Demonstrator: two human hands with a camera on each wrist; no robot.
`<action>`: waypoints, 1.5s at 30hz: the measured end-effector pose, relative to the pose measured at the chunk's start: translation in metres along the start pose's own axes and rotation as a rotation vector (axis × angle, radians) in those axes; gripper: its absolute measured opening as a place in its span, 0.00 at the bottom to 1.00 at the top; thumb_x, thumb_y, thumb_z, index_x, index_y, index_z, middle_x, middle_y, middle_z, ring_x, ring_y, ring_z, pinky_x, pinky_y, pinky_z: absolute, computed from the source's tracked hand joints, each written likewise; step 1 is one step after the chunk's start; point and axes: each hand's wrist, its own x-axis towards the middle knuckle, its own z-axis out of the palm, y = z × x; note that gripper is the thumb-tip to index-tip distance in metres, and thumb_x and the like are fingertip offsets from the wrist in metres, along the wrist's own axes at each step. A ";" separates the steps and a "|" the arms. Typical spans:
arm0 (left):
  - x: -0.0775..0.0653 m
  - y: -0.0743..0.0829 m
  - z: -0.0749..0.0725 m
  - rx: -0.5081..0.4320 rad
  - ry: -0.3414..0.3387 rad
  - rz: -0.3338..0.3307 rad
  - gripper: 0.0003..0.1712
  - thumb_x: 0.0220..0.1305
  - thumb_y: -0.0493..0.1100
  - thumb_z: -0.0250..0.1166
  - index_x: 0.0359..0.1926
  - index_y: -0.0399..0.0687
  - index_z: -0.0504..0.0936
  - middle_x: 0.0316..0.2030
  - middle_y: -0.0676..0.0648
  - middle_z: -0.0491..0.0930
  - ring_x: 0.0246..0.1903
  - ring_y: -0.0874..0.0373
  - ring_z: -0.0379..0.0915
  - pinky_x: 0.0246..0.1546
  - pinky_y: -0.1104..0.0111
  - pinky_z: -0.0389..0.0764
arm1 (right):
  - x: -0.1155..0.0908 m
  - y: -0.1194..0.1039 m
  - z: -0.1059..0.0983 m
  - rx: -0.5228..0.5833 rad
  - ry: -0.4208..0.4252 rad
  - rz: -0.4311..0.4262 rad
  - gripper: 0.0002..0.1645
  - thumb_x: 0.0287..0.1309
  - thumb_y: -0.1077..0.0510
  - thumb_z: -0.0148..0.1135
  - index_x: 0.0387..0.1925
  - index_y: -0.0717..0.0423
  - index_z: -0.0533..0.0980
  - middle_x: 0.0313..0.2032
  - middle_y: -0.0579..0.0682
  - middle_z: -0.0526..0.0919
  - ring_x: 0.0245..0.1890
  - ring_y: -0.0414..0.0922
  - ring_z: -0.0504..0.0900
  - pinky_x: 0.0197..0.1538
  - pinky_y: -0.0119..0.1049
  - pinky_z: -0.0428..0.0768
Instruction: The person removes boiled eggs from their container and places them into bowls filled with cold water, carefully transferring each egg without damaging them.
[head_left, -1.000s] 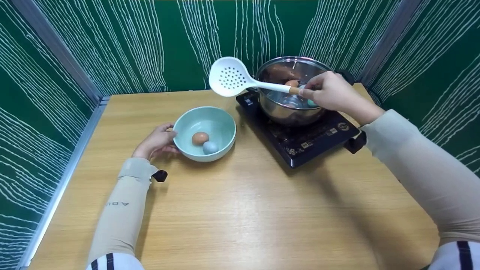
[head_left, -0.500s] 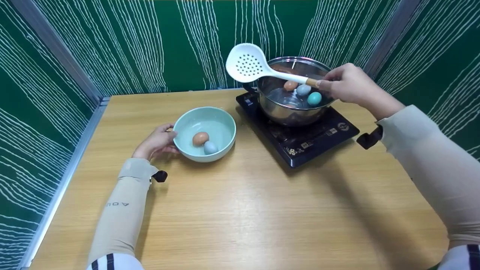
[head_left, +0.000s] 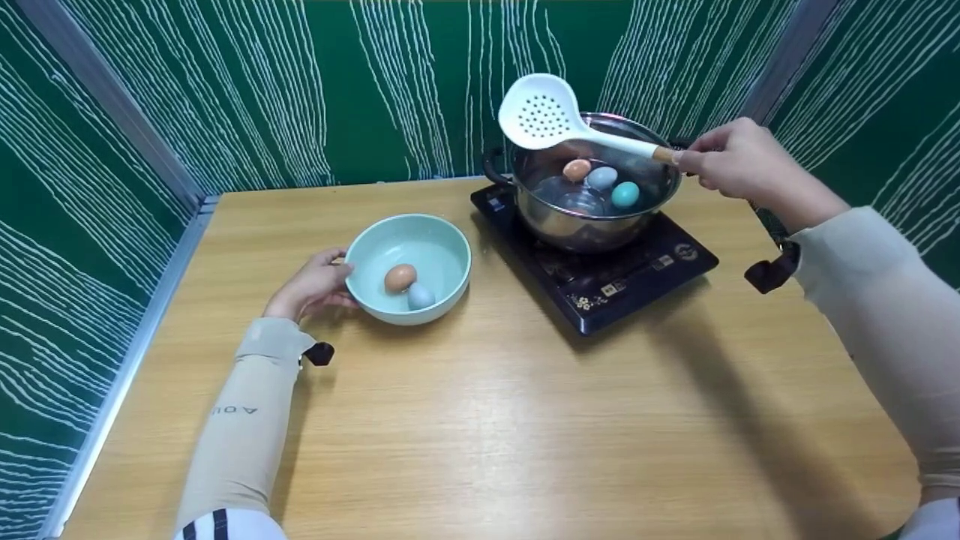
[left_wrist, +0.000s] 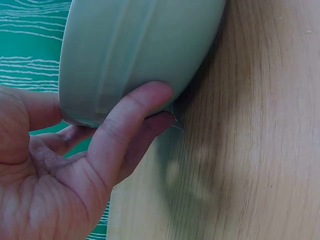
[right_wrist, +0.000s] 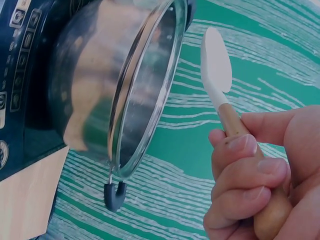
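My right hand [head_left: 742, 161] grips the wooden handle of a white slotted ladle [head_left: 541, 112], its fingers wrapped round the wood in the right wrist view. The ladle's perforated bowl hangs over the back left rim of a steel pot [head_left: 577, 234]. Inside the pot lie a brown egg [head_left: 577, 170], a pale blue egg [head_left: 601, 178] and a turquoise egg [head_left: 625, 195]. At the left, my left hand [head_left: 313, 283] holds the side of a mint green bowl [head_left: 442, 259], thumb at the rim and fingers against the outer wall. Another brown egg [head_left: 400, 278] and another pale blue egg [head_left: 421, 295] rest in it.
Under the pot is a black induction cooker [head_left: 600, 296], set at an angle on the wooden table [head_left: 480, 420]. The pot's black side handle [head_left: 495, 166] sticks out to the left. Green walls with white streaks [head_left: 247, 90] enclose the back and sides.
My right hand has moved to the right with the ladle, carrying it further over the pot and uncovering the eggs inside. The left hand and the bowl have stayed in place.
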 end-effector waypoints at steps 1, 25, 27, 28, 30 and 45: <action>0.000 0.000 0.000 0.002 0.000 0.000 0.32 0.88 0.42 0.45 0.85 0.39 0.55 0.69 0.27 0.70 0.51 0.48 0.83 0.48 0.63 0.94 | 0.000 0.002 -0.001 -0.004 0.005 0.006 0.35 0.83 0.38 0.53 0.69 0.63 0.78 0.38 0.50 0.76 0.29 0.46 0.73 0.27 0.35 0.74; -0.002 0.001 0.001 0.026 0.019 -0.038 0.31 0.89 0.43 0.45 0.85 0.43 0.56 0.70 0.29 0.71 0.54 0.45 0.83 0.49 0.62 0.93 | -0.006 0.051 -0.012 -0.147 0.091 0.102 0.38 0.83 0.38 0.51 0.66 0.70 0.78 0.47 0.65 0.73 0.42 0.58 0.68 0.33 0.43 0.72; -0.002 0.001 0.001 0.028 0.019 -0.035 0.31 0.88 0.43 0.45 0.85 0.43 0.56 0.70 0.29 0.71 0.54 0.44 0.83 0.49 0.62 0.93 | -0.005 0.053 -0.012 -0.165 0.100 0.108 0.37 0.83 0.39 0.52 0.65 0.69 0.79 0.43 0.64 0.74 0.40 0.57 0.69 0.30 0.42 0.71; -0.002 0.001 0.001 0.029 0.019 -0.035 0.31 0.88 0.43 0.45 0.85 0.43 0.56 0.70 0.29 0.71 0.54 0.44 0.83 0.49 0.63 0.93 | -0.004 0.054 -0.012 -0.174 0.104 0.112 0.36 0.83 0.39 0.52 0.65 0.69 0.79 0.42 0.63 0.74 0.39 0.57 0.69 0.29 0.42 0.71; -0.002 0.001 0.001 0.026 0.020 -0.035 0.31 0.88 0.43 0.45 0.85 0.43 0.56 0.70 0.29 0.71 0.54 0.44 0.83 0.49 0.63 0.93 | -0.004 0.056 -0.013 -0.191 0.109 0.120 0.36 0.83 0.39 0.52 0.66 0.69 0.79 0.41 0.63 0.74 0.39 0.57 0.69 0.28 0.42 0.71; -0.004 0.002 0.000 0.045 0.017 -0.053 0.32 0.89 0.46 0.45 0.87 0.47 0.54 0.72 0.32 0.70 0.57 0.45 0.81 0.52 0.62 0.93 | -0.003 0.056 -0.007 -0.315 0.178 0.112 0.35 0.83 0.40 0.53 0.59 0.70 0.81 0.32 0.61 0.76 0.34 0.58 0.71 0.29 0.44 0.71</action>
